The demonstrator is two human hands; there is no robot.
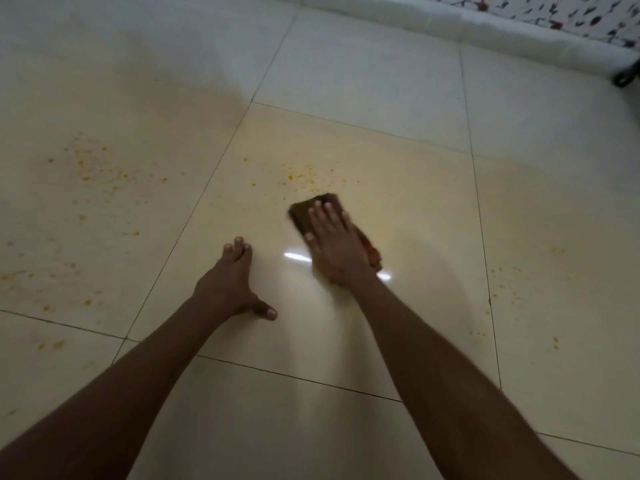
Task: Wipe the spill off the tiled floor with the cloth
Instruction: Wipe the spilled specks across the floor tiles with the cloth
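Note:
A brown folded cloth [302,211] lies flat on the cream tiled floor [381,202], and my right hand [334,244] presses down on it with fingers spread. Orange-yellow spill specks [298,176] dot the tile just beyond the cloth. More specks [93,168] are scattered over the tile to the left, and a few faint ones [502,275] mark the tile to the right. My left hand [230,282] rests flat on the floor, left of the cloth, holding nothing, thumb out to the side.
A white bed or mattress edge [485,26] with a flower-patterned sheet [554,12] runs along the far right. A dark object [627,76] sits on the floor at its right end. A bright light reflection [294,256] shines on the tile beside my right hand.

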